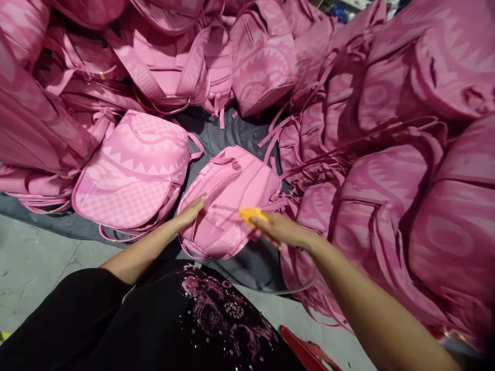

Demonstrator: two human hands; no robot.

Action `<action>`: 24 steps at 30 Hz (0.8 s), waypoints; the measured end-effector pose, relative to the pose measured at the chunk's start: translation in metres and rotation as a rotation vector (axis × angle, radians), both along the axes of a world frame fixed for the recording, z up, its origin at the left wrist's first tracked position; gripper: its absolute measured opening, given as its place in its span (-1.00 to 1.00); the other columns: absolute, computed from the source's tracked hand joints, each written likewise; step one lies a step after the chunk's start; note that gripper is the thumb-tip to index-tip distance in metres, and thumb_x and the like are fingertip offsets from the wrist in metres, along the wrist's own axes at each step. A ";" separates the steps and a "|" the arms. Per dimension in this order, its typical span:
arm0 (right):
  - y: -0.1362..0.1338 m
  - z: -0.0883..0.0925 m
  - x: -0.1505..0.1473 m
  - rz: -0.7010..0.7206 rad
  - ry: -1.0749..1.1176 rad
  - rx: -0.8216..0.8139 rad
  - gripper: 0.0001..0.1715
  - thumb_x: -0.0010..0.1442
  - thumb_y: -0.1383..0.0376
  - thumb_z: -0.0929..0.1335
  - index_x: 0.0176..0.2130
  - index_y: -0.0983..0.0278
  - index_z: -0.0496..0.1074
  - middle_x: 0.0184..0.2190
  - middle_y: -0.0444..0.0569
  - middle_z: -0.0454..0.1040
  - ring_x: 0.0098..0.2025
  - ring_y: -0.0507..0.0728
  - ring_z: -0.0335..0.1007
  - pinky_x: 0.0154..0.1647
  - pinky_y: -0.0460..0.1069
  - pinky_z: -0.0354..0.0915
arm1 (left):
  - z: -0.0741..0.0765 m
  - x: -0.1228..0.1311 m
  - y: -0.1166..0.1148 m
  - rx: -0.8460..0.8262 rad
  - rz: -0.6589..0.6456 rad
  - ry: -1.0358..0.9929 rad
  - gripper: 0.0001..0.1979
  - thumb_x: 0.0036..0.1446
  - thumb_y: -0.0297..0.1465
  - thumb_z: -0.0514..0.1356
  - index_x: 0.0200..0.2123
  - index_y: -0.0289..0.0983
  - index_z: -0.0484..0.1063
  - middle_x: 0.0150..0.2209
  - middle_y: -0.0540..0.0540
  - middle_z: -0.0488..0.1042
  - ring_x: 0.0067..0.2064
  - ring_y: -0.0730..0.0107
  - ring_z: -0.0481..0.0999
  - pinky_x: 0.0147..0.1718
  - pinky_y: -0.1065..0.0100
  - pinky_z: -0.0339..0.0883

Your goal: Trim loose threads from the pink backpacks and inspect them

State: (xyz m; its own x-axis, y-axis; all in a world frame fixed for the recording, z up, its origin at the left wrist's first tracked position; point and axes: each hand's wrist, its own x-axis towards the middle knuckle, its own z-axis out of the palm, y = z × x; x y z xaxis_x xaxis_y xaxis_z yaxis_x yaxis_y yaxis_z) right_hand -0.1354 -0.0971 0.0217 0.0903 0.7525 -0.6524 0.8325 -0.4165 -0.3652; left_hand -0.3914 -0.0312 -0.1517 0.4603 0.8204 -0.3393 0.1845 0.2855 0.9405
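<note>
A small pink fabric backpack (257, 172) lies strap side up on a dark grey cloth sheet (222, 135), near the middle of the scene. Its back shows perforated padded panels, plain smooth strips and a padded shoulder strap along the left. The left hand (194, 208) touches its near left edge; whether those fingers grip it, I cannot tell. The right hand (279, 228) has its fingers wrapped around a yellow hand tool (250, 213), over the backpack's right side.
</note>
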 end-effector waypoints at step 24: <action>-0.121 0.033 0.078 -0.165 -0.347 -0.023 -0.43 0.42 0.01 0.15 0.00 0.40 0.43 -0.41 0.08 0.53 -0.38 0.15 0.49 -0.34 -0.05 0.28 | -0.010 0.074 -0.078 -0.115 -0.175 0.208 -0.43 0.36 -0.10 -0.13 -0.04 -0.44 0.46 -0.40 -0.32 0.58 -0.44 0.15 0.54 -0.36 0.17 0.44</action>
